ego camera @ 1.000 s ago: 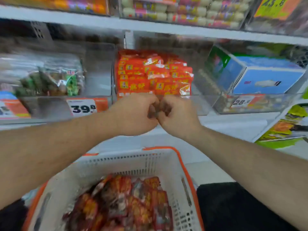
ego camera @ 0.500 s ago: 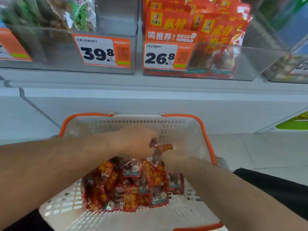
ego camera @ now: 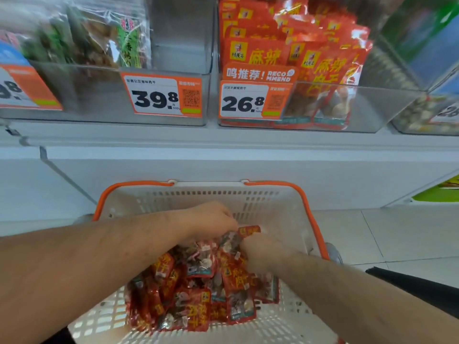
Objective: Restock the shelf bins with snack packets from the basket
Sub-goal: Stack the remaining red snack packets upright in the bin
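A heap of red snack packets (ego camera: 198,291) lies in the white basket (ego camera: 280,209) with orange handles. Both hands reach into the pile: the left hand (ego camera: 211,220) and right hand (ego camera: 263,252) each curl fingers round packets at the top (one red packet (ego camera: 249,230) juts between them). Above, the clear shelf bin (ego camera: 372,108) tagged 26.8 holds upright matching packs (ego camera: 308,53)

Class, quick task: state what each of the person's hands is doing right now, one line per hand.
Left hand: fingers curled, gripping red snack packets in the basket.
Right hand: fingers hidden among the same packets; grip cannot be told.
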Motion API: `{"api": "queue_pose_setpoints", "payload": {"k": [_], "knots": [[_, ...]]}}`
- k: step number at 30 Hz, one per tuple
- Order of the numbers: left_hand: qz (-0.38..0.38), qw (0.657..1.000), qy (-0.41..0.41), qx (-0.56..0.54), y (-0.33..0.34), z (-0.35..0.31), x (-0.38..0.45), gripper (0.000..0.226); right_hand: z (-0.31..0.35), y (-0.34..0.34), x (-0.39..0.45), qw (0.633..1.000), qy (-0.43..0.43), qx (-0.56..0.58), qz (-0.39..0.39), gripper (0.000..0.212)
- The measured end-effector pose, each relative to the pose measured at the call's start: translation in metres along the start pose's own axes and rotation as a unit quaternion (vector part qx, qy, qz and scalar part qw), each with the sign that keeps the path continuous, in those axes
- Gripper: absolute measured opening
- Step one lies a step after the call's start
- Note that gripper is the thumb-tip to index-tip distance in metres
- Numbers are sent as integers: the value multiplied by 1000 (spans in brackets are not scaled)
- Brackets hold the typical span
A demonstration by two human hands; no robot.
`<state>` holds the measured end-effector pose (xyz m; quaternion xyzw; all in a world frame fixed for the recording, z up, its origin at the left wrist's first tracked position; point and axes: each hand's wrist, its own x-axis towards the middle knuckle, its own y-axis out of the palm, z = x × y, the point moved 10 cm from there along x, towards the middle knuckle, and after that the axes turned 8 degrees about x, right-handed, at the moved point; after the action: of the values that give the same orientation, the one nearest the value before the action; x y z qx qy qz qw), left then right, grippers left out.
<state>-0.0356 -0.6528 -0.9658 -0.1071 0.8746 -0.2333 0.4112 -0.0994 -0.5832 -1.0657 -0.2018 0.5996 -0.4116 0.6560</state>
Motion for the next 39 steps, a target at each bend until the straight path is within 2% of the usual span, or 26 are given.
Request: {"api": "queue_pose_setpoints", "payload": {"k": [3, 6, 7, 9, 11, 12, 13, 15, 17, 19, 21, 23, 27, 29, 32, 33, 34, 35, 36, 37, 38, 39], "knots": [[-32, 973, -73, -216, 1, 17, -7, 23, 25, -58, -19, 989, -75, -25, -124, 7], [-24, 933, -94, -346, 7, 13, -9, 39, 52, -96, -48, 958, -168, -117, -201, 43], [-38, 917, -94, -385, 4, 8, -11, 37, 63, -104, -58, 943, -204, -163, -204, 45], [-96, 896, -77, -427, -8, 0, -13, 19, 79, -119, -80, 917, -270, -210, -208, 37], [-179, 902, -42, -392, -30, -5, -18, 10, 89, -141, -99, 916, -305, -173, -197, 21], [-214, 907, -20, -363, -42, -8, -23, 9, 90, -154, -105, 925, -304, -128, -186, 11], [-237, 912, 4, -335, -53, -13, -28, 9, 85, -169, -107, 942, -276, -87, -170, 10], [-266, 920, 49, -284, -73, -25, -42, 12, 66, -207, -113, 964, -198, 44, -174, 13], [-286, 920, 90, -252, -90, -39, -56, 17, 44, -253, -127, 953, -131, 121, -244, 13], [-291, 915, 131, -245, -103, -54, -70, 21, 20, -287, -142, 940, -67, 150, -300, 28], [-306, 907, 163, -239, -116, -67, -83, 23, -3, -303, -154, 928, -16, 185, -324, 41], [-318, 895, 197, -242, -129, -81, -95, 24, -19, -302, -160, 915, 7, 247, -319, 41], [-328, 880, 233, -254, -142, -111, -102, 27, -13, -294, -160, 859, -91, 441, -245, 14], [-333, 877, 244, -245, -147, -129, -101, 31, -16, -301, -164, 835, -122, 465, -267, 12], [-374, 869, 264, -190, -161, -157, -102, 31, -31, -320, -178, 808, -124, 473, -329, 13], [-410, 855, 281, -149, -168, -167, -109, 29, -37, -327, -185, 799, -126, 475, -345, 15], [-473, 824, 301, -84, -176, -177, -122, 30, -44, -337, -194, 786, -134, 479, -367, 17], [-544, 780, 309, -6, -183, -186, -138, 39, -52, -348, -207, 766, -146, 480, -402, 18], [-610, 731, 300, 59, -187, -190, -150, 58, -63, -360, -223, 740, -158, 476, -448, 18], [-656, 697, 274, 92, -191, -189, -156, 78, -74, -371, -242, 709, -166, 469, -500, 19], [-673, 696, 234, 89, -196, -183, -155, 95, -85, -379, -260, 676, -173, 461, -549, 20], [-670, 715, 189, 67, -200, -172, -148, 109, -94, -385, -274, 645, -176, 453, -590, 20]]}}
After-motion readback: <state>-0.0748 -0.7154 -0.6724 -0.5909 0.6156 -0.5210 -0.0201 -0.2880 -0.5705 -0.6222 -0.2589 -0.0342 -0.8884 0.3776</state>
